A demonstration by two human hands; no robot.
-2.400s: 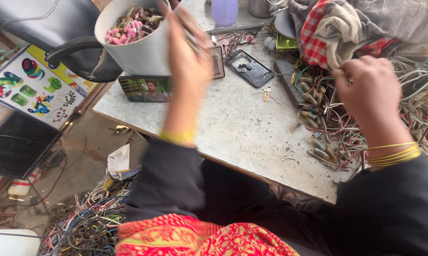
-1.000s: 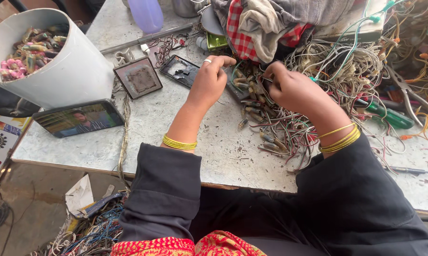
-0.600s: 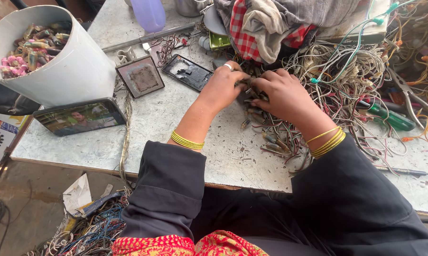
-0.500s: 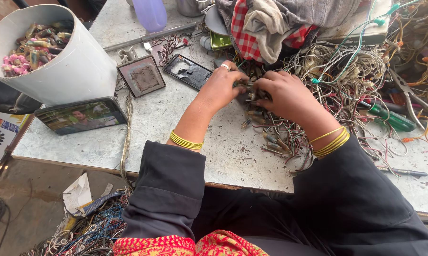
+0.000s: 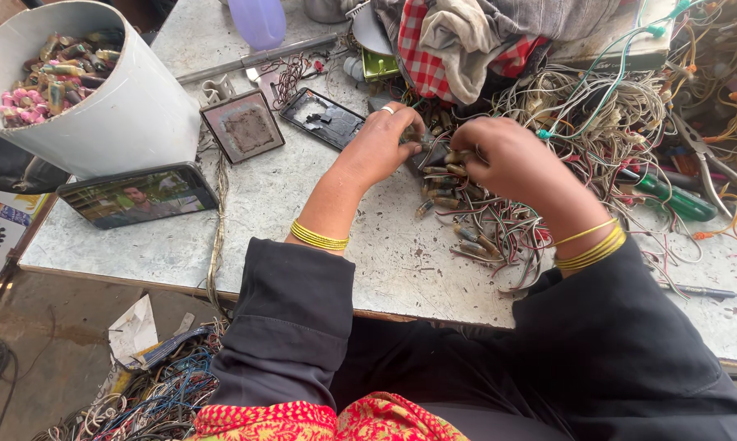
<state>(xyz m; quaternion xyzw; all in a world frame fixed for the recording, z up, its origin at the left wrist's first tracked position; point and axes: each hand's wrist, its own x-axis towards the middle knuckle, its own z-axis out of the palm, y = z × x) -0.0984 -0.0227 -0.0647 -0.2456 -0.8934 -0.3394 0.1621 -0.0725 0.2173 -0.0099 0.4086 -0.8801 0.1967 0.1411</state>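
Wired connectors (tangled, dusty pile)

Scrap-electronics workshop, tangled wires, pliers, worn workbench

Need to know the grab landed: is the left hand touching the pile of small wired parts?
Touching. The head view shows the left hand with its fingers down in the wired parts.
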